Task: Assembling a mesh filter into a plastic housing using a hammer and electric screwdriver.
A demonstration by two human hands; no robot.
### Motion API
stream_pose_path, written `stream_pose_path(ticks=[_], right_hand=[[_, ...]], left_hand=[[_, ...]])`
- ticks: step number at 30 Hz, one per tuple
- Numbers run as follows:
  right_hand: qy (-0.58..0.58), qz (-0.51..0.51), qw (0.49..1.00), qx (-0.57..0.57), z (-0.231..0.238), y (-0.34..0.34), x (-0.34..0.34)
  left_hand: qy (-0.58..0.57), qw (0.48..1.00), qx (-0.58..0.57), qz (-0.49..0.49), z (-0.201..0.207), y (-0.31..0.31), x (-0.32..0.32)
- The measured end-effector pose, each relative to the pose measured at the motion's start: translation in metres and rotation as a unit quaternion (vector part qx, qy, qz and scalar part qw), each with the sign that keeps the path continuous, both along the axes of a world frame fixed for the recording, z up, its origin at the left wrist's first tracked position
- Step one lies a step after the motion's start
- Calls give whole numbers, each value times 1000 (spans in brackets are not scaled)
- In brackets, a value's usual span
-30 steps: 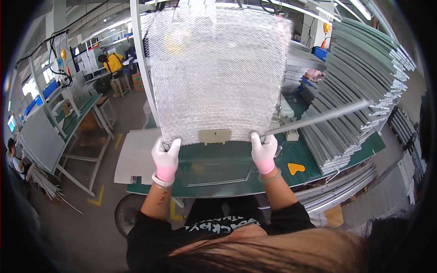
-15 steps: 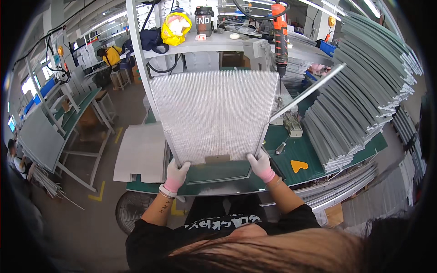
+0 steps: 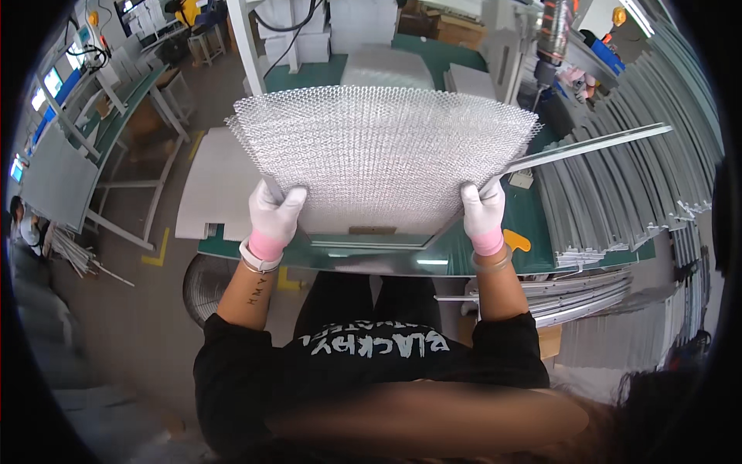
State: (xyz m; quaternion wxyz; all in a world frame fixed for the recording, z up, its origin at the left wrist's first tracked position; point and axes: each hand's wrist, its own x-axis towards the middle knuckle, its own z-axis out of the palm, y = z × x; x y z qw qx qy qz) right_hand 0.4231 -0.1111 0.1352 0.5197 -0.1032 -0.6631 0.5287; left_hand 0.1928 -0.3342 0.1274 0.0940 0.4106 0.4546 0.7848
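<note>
In front of me a silvery mesh panel (image 3: pixel 379 155) is held up at a slant, its wide far edge raised. Thin metal frame strips run along its sides, and a small brownish rectangle (image 3: pixel 372 230) shows at its near edge. My left hand (image 3: pixel 274 213), in a white glove with a pink cuff, is closed on the left side, thumb on top. On the right side my right hand (image 3: pixel 484 210), gloved alike, grips with its thumb on the mesh. From the right side a long metal strip (image 3: pixel 595 145) sticks out; whether it is joined to the panel I cannot tell.
Beneath is a green worktable (image 3: pixel 533 220) with an orange flat piece (image 3: pixel 516 241). A tall stack of grey frame strips (image 3: pixel 641 170) stands at right, and a power screwdriver (image 3: pixel 553 39) hangs near it. Pale panels (image 3: pixel 209 185) lie at left, a fan (image 3: pixel 205 286) below.
Both hands have moved from the panel's near corners to farther along its sides. The mesh is tilted more toward me, and the view has shifted downward.
</note>
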Motion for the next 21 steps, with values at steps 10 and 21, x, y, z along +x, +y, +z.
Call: stream_pose_path(ticks=[10,21], right_hand=[[-106,-1,994,12,-63,-10,13],[-67,62,995,-27,48,4,15]], left_hand=[[-25,992,-124,14,-78,-20,3],[1,996,-63,-64,27,-4,-15]])
